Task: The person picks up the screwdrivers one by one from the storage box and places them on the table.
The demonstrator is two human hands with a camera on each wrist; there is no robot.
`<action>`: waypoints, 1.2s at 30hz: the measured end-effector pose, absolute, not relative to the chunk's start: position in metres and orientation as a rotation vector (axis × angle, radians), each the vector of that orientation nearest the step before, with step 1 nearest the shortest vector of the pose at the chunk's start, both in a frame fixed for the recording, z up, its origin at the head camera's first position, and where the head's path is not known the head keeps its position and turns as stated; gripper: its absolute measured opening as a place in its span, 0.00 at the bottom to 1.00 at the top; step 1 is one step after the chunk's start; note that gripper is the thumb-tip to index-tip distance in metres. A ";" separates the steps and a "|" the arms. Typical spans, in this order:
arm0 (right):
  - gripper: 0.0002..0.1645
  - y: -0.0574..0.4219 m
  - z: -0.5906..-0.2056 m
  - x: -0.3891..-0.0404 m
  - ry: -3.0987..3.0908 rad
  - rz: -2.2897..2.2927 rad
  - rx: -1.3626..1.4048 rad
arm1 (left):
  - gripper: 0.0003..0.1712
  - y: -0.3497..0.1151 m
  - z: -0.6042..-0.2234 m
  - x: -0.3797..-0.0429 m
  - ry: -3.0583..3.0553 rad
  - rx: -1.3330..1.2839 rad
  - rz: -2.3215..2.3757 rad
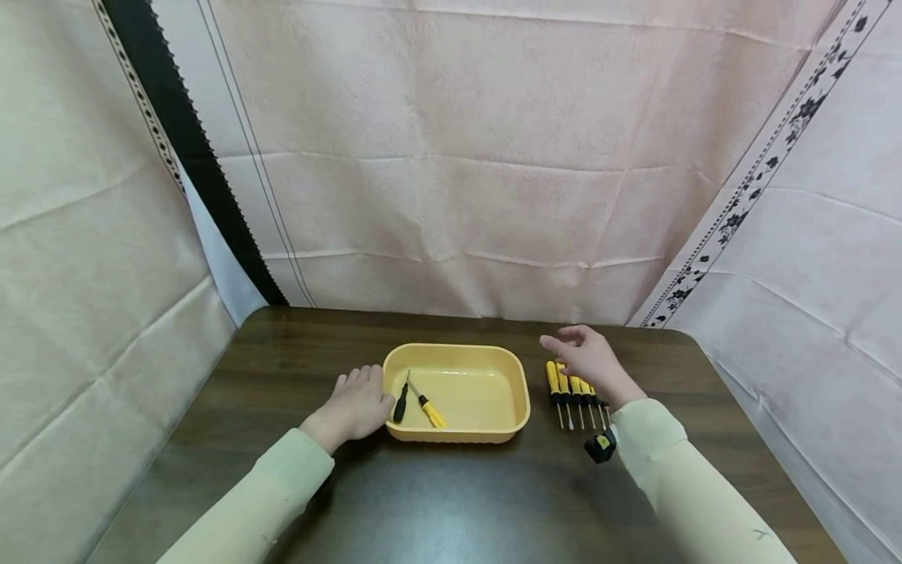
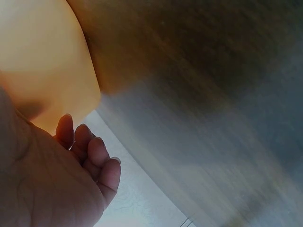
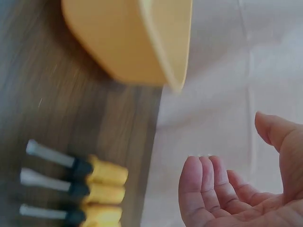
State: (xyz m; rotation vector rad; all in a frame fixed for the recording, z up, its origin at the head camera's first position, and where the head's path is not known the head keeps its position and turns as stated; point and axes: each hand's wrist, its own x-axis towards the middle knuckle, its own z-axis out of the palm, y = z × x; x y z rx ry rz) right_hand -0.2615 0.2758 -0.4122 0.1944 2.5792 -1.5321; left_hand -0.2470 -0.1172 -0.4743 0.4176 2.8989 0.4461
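My left hand (image 1: 359,403) lies beside the left wall of a yellow plastic basin (image 1: 451,436), with the thumb side right at the rim. Its fingers (image 2: 98,151) bend loosely outside the wall, and the thumb is hidden in the left wrist view. Inside the basin, at the left, are a small black-handled tool (image 1: 400,409) and a yellow-and-black screwdriver (image 1: 431,411). Over to the right, my right hand (image 1: 585,360) hovers above the handles of a row of several yellow-and-black screwdrivers (image 1: 564,388). Nothing is between its thumb and its relaxed fingers (image 3: 191,189).
A black tape measure (image 1: 600,446) sits near the screwdriver tips, close to the right sleeve. The dark wooden table (image 1: 451,509) ends at the back against a pale cloth (image 1: 458,196), and more cloth hangs at both sides.
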 end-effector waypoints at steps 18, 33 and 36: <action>0.39 0.163 -0.427 -0.256 2.432 -1.510 -0.047 | 0.20 -0.119 -0.482 -0.246 2.909 0.433 0.464; 0.20 0.119 -0.464 -0.254 2.446 -1.146 -0.201 | 0.21 -0.119 -0.483 -0.250 2.914 0.432 0.447; 0.25 0.112 -0.467 -0.256 2.462 -1.121 -0.240 | 0.22 -0.119 -0.482 -0.251 2.920 0.433 0.445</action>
